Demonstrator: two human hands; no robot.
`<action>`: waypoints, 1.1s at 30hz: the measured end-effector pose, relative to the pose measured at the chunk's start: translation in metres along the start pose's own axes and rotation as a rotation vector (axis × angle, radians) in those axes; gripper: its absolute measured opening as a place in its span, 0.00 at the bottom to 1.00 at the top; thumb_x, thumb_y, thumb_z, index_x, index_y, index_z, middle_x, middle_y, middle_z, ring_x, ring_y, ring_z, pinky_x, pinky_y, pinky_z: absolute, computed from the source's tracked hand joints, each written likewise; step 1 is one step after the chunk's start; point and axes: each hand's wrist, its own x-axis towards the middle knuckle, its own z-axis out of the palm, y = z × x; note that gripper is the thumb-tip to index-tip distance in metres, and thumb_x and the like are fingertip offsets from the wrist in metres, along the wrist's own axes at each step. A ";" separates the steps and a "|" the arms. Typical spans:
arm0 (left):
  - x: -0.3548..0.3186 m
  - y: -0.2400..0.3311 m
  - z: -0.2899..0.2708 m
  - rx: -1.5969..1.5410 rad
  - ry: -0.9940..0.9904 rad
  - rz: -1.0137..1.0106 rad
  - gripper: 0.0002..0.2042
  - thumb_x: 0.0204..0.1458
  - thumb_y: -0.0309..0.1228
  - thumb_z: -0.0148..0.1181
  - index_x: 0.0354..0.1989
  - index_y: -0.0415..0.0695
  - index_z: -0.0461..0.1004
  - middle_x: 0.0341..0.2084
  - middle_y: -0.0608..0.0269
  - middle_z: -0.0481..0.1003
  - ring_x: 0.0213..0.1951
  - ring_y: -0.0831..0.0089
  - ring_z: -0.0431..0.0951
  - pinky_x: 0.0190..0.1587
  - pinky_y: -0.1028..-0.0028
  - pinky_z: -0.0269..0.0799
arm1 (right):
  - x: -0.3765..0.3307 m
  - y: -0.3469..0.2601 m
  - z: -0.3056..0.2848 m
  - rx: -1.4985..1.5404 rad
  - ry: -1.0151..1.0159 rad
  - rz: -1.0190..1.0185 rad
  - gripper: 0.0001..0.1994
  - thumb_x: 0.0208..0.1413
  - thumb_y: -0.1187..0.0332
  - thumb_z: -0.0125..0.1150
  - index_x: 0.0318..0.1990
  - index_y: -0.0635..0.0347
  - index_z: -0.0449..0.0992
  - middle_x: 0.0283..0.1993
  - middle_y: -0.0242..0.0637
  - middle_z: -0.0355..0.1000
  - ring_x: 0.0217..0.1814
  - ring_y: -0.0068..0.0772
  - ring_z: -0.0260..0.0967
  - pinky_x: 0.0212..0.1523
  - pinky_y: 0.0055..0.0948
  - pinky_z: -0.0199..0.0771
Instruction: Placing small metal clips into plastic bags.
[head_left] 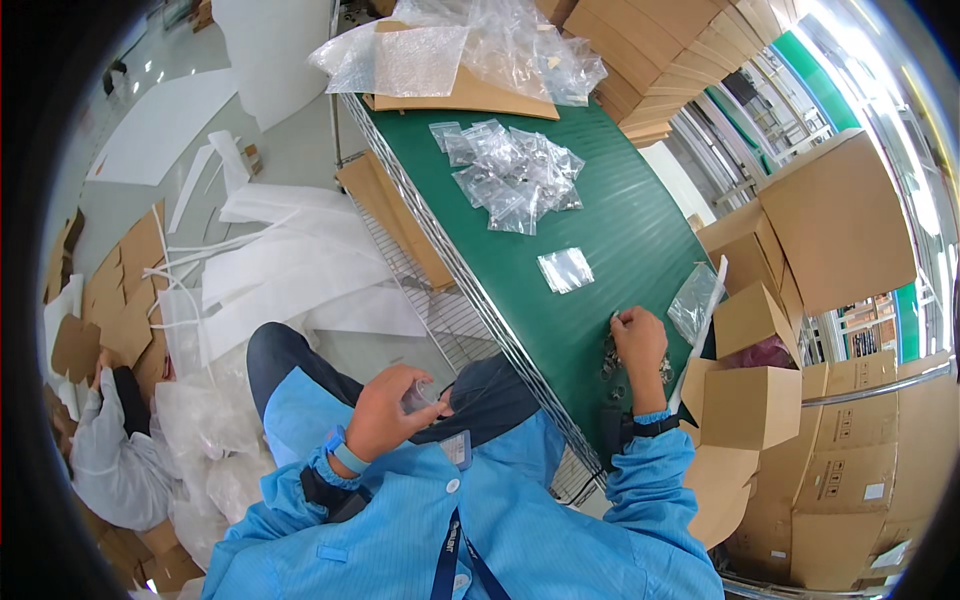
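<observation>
My left hand (383,412) is closed on a small clear plastic bag (417,396), held above my lap left of the table edge. Over the green tabletop (560,345), my right hand (641,345) has its fingertips pinched together at a little heap of small metal parts (609,360). What the pinch holds, if anything, is too small to name. Beyond that hand lies a short stack of flat clear bags (566,270). Farther back, a pile of clear zip bags (515,172) with small parts inside is spread on the green surface.
Bubble wrap (420,60) and crumpled plastic lie on cardboard at the table's far end. Open cardboard boxes (750,405) crowd the right edge beside a larger clear bag (694,302). White foam sheets (290,255) cover floor at left, where another person's sleeve (115,455) shows.
</observation>
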 end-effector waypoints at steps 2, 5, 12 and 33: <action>-0.001 0.001 -0.001 -0.013 -0.023 -0.028 0.17 0.43 0.34 0.72 0.39 0.38 0.76 0.29 0.53 0.74 0.28 0.61 0.76 0.32 0.69 0.72 | -0.005 -0.004 -0.005 0.039 -0.016 -0.053 0.08 0.48 0.63 0.68 0.33 0.56 0.79 0.32 0.39 0.76 0.35 0.47 0.75 0.35 0.42 0.73; -0.003 -0.006 0.001 -0.004 -0.006 -0.047 0.17 0.44 0.34 0.72 0.39 0.38 0.76 0.29 0.53 0.74 0.28 0.61 0.76 0.32 0.69 0.72 | -0.027 -0.040 -0.026 0.211 0.157 -0.607 0.05 0.47 0.69 0.68 0.31 0.57 0.79 0.25 0.36 0.72 0.27 0.42 0.71 0.27 0.38 0.69; -0.004 -0.001 -0.004 0.004 -0.105 -0.116 0.19 0.44 0.34 0.72 0.42 0.39 0.76 0.33 0.55 0.76 0.33 0.63 0.77 0.36 0.70 0.73 | -0.069 -0.105 -0.073 0.456 0.377 -1.281 0.13 0.31 0.78 0.71 0.30 0.60 0.79 0.21 0.30 0.63 0.18 0.27 0.61 0.17 0.27 0.57; -0.004 0.023 -0.010 -0.422 -0.316 0.022 0.22 0.45 0.35 0.75 0.47 0.41 0.75 0.36 0.60 0.77 0.38 0.69 0.77 0.42 0.72 0.73 | -0.089 -0.158 -0.076 0.234 -0.212 -1.619 0.13 0.43 0.69 0.61 0.39 0.61 0.77 0.30 0.29 0.63 0.30 0.25 0.65 0.29 0.26 0.63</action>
